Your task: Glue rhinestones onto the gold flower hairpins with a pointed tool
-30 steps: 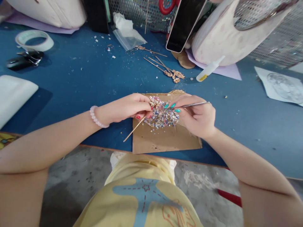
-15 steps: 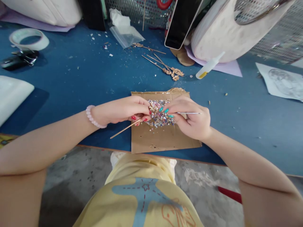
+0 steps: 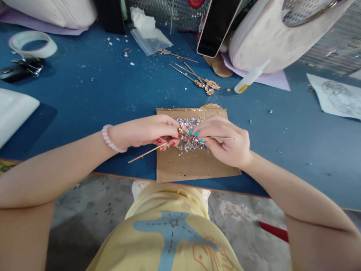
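Note:
My left hand [image 3: 152,131] is closed on a gold hair stick [image 3: 146,153], whose long pin points down to the left. Its ornamental head [image 3: 184,132] shows at my fingertips. Pinched in my right hand [image 3: 227,141] is a thin silvery rod-like tool [image 3: 225,138]; its tip, at the ornament, is hidden by my fingers. Both hands meet over a pile of small multicoloured rhinestones [image 3: 193,145]. Under the stones lies a piece of cardboard [image 3: 197,167] on the blue table [image 3: 113,94].
More gold hair sticks [image 3: 208,86] lie behind the cardboard, near a small glue bottle [image 3: 251,77]. A clear plastic bag [image 3: 152,39], a white bag [image 3: 254,45] and a phone-like black slab [image 3: 217,28] stand farther back. At left are a tape roll [image 3: 32,44] and a black clip [image 3: 22,68].
The outer end of the silvery tool has dipped slightly in my right hand. The hair stick's pin end has shifted a little left. Both hands stay over the rhinestones.

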`<state>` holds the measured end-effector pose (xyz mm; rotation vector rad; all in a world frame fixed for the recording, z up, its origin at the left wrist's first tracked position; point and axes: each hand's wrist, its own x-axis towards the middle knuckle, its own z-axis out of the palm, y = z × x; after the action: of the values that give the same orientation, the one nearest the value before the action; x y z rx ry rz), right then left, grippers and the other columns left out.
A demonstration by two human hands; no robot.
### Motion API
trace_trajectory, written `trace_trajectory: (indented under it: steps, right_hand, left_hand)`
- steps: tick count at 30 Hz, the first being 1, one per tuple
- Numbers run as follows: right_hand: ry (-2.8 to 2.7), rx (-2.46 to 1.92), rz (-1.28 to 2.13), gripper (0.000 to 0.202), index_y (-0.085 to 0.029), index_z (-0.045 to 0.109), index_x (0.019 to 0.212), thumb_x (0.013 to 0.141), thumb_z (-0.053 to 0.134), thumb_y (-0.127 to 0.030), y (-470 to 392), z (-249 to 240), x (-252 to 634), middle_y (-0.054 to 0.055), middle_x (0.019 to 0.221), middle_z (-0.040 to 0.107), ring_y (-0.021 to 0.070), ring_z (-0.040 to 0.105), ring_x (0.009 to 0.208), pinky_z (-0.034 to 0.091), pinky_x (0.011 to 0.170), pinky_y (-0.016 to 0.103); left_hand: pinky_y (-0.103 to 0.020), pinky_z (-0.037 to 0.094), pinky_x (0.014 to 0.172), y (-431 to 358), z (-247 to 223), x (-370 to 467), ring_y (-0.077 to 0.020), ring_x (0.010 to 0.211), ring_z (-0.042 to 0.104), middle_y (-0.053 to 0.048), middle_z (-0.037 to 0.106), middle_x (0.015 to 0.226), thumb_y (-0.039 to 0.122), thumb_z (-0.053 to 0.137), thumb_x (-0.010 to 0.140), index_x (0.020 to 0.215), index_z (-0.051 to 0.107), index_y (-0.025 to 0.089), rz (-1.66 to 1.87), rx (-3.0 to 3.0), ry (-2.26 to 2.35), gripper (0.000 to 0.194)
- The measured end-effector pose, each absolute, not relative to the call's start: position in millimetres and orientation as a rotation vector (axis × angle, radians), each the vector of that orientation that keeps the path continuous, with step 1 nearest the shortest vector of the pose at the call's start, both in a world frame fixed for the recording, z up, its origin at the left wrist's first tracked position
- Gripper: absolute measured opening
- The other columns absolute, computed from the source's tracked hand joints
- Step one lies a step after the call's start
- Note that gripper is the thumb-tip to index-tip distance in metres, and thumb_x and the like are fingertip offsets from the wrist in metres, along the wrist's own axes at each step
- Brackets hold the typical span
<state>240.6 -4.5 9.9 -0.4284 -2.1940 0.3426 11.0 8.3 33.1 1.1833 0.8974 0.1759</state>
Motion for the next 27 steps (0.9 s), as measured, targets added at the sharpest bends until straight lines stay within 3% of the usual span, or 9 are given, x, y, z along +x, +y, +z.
trace_trajectory:
  steps: [27]
  right_hand:
    - [-2.2,-0.41,0.327,0.024,-0.023,0.068,0.105,0.091,0.059,-0.006,-4.5,10.3,240.6,0.003,0.089,0.077,0.0183,0.074,0.086,0.065,0.076,0.037]
  left_hand:
    - [-0.02,0.043,0.049,8.3,30.4,11.5,-0.0043,0.042,0.035,0.0,0.055,0.062,0.011,0.052,0.083,0.064,0.06,0.016,0.188,1.213,0.889,0.021]
